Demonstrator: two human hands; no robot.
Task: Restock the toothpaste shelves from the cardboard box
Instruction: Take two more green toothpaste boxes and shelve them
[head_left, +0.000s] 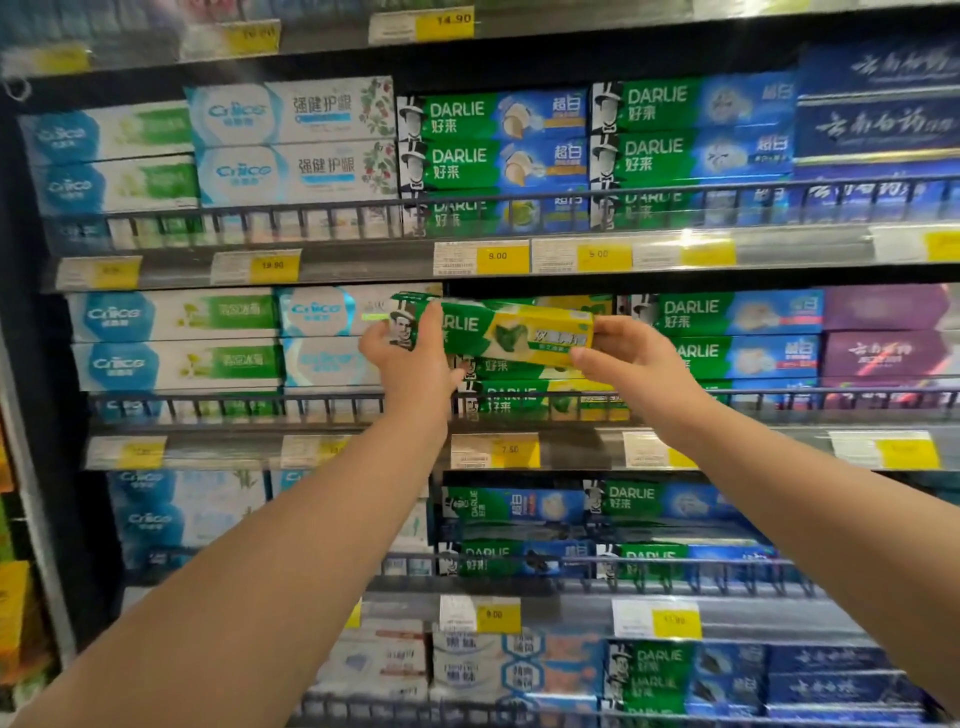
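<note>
A green and yellow Darlie toothpaste box (506, 332) is held level in front of the second shelf, slightly tilted. My left hand (410, 358) grips its left end over the printed portrait. My right hand (631, 358) holds its right end from below and behind. Under the box, a stack of matching green and yellow Darlie boxes (540, 400) lies behind the wire rail (311, 402) of that shelf. The cardboard box is not in view.
Several shelves of toothpaste fill the view: white and green Crjico boxes (176, 338) at left, green and blue Darlie boxes (743, 332) at right, purple boxes (888, 332) farther right. Yellow price tags (496, 449) line each shelf edge. A dark upright frame (31, 312) borders the left.
</note>
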